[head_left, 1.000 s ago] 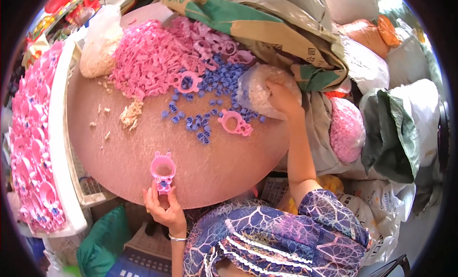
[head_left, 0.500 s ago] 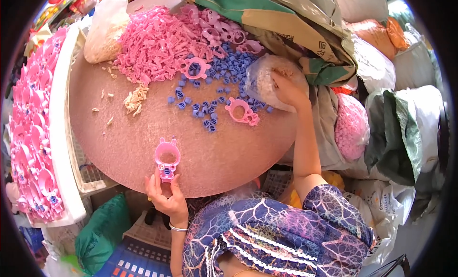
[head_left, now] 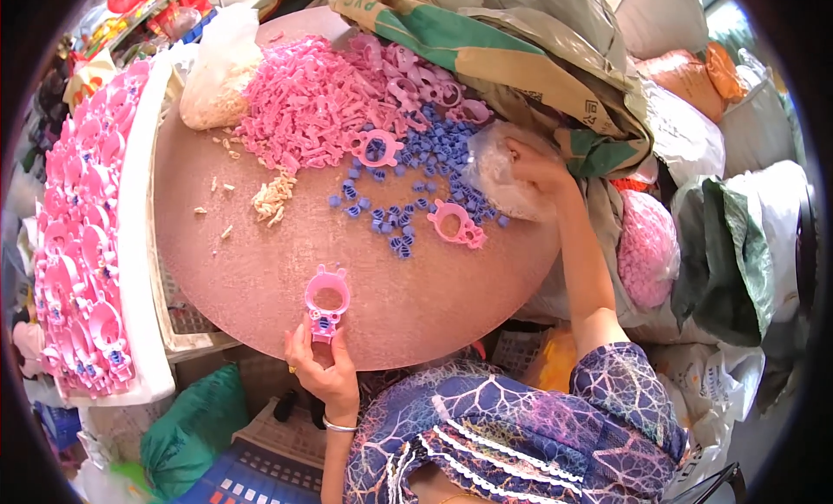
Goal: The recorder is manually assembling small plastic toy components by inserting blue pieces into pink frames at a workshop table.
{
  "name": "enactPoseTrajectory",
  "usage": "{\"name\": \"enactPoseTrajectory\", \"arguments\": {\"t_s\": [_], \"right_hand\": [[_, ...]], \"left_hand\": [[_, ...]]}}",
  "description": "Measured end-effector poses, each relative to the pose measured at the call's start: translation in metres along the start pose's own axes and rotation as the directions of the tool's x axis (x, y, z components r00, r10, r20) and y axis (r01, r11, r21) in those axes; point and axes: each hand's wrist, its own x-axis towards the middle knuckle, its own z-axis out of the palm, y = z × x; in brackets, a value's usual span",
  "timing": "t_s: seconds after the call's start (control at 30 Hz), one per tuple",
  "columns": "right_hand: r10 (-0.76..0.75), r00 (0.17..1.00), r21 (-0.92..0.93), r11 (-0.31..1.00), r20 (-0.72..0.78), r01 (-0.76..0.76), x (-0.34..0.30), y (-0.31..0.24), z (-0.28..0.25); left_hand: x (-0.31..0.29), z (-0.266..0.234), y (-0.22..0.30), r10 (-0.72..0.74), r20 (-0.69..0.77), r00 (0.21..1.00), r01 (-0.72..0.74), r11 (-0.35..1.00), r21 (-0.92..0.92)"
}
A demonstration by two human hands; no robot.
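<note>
Near the table's front edge, my left hand [head_left: 323, 365] pinches the lower end of a pink plastic piece [head_left: 327, 289] with a round ring and two small ears. A blue part sits in its lower section. My right hand [head_left: 535, 167] reaches into a clear plastic bag [head_left: 501, 176] of small pale pieces at the right side of the table; its fingertips are among the bag's contents, and what they grip is hidden. Two similar pink ringed pieces [head_left: 451, 220] lie beside scattered small blue parts [head_left: 402, 216]. No blue part shows in the nearer one.
A heap of pink strips [head_left: 299, 105] covers the back of the round table [head_left: 252, 278]. A small pile of cream pieces [head_left: 274, 197] lies at left. Beyond the left edge, a white tray [head_left: 139, 270] holds many pink assembled pieces. Sacks [head_left: 646, 248] crowd the right.
The whole view has shifted, so the table appears slightly lower and to the right. My left hand keeps the pink piece, and my right hand stays at the clear bag.
</note>
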Motion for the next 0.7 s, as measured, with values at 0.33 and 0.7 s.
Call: {"name": "enactPoseTrajectory", "arguments": {"t_s": [0.33,0.7], "right_hand": [[0.509,0.861,0.955,0.259,-0.006,-0.146,0.015,-0.087,-0.003],[0.5,0.865,0.995,-0.063,-0.031,0.071,0.008,-0.053,-0.003]], "left_hand": [[0.041,-0.028,0.054,0.408,0.164,0.898,-0.433,0.886,0.166],[0.057,0.133,0.157,0.794,0.608,0.028,-0.79,0.39,-0.473]]}}
